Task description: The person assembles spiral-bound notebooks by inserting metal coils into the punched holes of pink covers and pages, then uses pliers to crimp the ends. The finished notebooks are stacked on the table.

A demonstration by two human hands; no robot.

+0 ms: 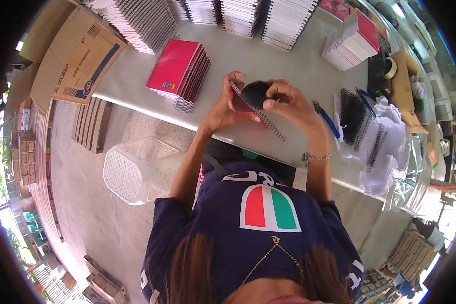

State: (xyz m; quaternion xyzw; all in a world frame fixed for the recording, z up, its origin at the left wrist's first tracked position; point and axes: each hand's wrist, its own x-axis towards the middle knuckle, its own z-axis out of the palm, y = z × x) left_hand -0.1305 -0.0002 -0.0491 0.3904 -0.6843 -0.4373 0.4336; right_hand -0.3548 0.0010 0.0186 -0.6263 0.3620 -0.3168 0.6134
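Note:
My left hand [227, 104] grips a small red-covered notebook [243, 104] held tilted above the white table [268, 61]. A black wire spiral [271, 126] runs along the notebook's edge and sticks out below it. My right hand [289, 101] closes over the notebook's top corner and holds a black rounded object [254, 92] against it. A stack of pink spiral notebooks [180, 71] lies on the table to the left of my hands.
Tall stacks of bound notebooks [248, 17] line the far edge. Loose black spirals [353, 116] lie on white plastic at right, near blue-handled pliers [327, 120] and a tape roll [390, 67]. A cardboard box [78, 58] and a clear plastic basket [137, 169] stand at left.

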